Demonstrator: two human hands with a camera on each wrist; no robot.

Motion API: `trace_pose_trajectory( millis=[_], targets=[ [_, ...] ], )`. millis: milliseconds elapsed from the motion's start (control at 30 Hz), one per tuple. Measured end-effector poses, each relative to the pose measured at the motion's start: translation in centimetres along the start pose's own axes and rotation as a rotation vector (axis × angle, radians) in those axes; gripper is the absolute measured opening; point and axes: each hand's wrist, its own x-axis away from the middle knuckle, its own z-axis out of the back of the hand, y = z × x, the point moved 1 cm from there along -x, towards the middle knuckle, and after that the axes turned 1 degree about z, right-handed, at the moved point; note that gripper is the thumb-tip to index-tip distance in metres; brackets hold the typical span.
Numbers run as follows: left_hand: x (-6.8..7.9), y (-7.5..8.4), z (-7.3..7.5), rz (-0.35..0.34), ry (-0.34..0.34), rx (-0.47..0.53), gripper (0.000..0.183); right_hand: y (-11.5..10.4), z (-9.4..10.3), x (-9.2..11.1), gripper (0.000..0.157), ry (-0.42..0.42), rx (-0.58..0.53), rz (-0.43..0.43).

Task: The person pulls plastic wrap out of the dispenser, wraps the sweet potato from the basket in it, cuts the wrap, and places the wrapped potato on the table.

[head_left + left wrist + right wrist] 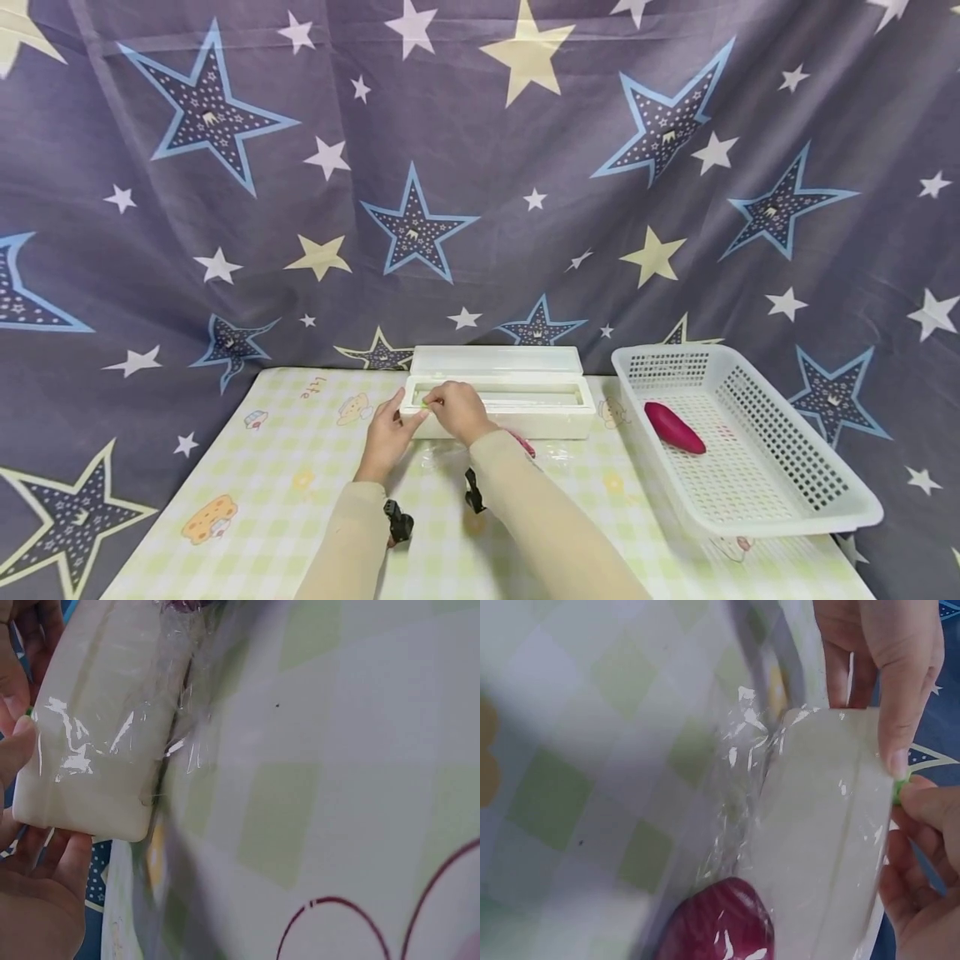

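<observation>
A white cling film dispenser (pixel 536 425) stands at the back of the table with its lid raised. My left hand (pixel 386 442) grips its left end, thumb at the front edge and fingers behind. My right hand (pixel 459 410) pinches a small green slide cutter (pixel 899 790) at that same end, close to the left thumb. Clear cling film (pixel 735 787) drapes down the dispenser's front onto the table. Against the dispenser's front lies a magenta, sweet-potato-like vegetable (pixel 720 930), with film around it; in the head view my right forearm hides most of it.
At the right stands a white perforated plastic basket (pixel 795 450) holding another magenta vegetable (pixel 675 428). A green-checked cloth (pixel 277 467) covers the table. Behind it hangs a dark star-patterned curtain (pixel 480 133).
</observation>
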Motion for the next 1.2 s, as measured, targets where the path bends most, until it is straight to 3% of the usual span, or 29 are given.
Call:
trace_pose_trajectory(
  millis=[500, 867, 1200],
  targets=[
    [-0.2, 0.0, -0.2, -0.004, -0.010, 0.047, 0.072, -1.4, -0.8, -0.6, 0.017, -0.003, -0.057, -0.129],
    [0.1, 0.2, -0.1, 0.019, 0.010, 0.052, 0.059, -3.0, -1.9, -0.6, 0.014, 0.036, 0.021, -0.094],
    [-0.1, 0.4, -0.1, 0.049, 0.002, 0.047, 0.059, -2.6, -1.5, 0.2, 0.025, 0.021, -0.070, 0.002]
  ],
)
